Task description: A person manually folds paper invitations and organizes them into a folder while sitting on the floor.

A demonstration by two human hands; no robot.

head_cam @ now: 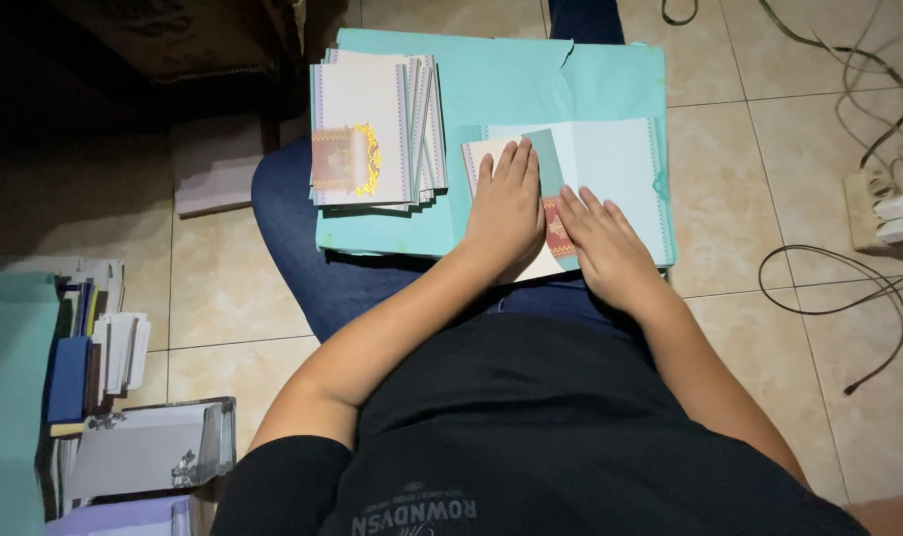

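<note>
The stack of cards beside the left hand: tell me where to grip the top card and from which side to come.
Grip the top card of the stack of cards at its near edge, by the red and gold panel, probably coming from the person's side with the left hand. The cards lie flat on the teal board, fanned rightward, so that edge sits exposed.

stack of cards (372, 134), teal board (501, 79), power strip (883, 208), black cable (838, 288), tiled floor (233, 298)

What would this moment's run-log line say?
left hand: flat on card | right hand: flat on card, beside left | card: open on teal board on lap | card stack: on board, left of hands
</note>
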